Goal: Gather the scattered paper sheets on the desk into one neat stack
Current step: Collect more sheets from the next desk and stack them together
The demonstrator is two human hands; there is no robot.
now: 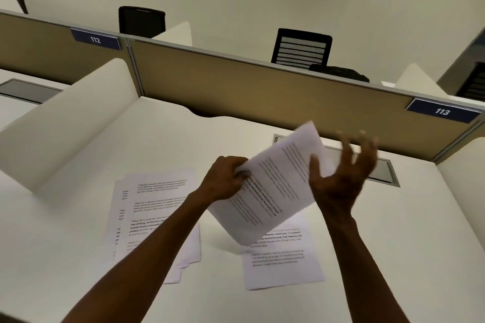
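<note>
The left hand (225, 178) has its grip pinched tight on the near-left edge of a held sheaf of sheets (273, 186), fingers curled over the paper's margin and thumb beneath. The sheaf is lifted clear of the white surface (78, 257), tilted, its printed face up and its far corner pointing toward the tan partition (262, 81).

The right hand (343, 178) is blurred; its grip is spread wide, fingers straight and fanned upward, the palm close against the sheaf's right edge. Whether the palm actually touches the paper cannot be told.

On the surface below, a loose pile of printed sheets (154, 207) lies fanned out to the left, partly under the left forearm. A single printed sheet (283, 259) lies flat to the right, its top hidden beneath the lifted sheaf.
</note>
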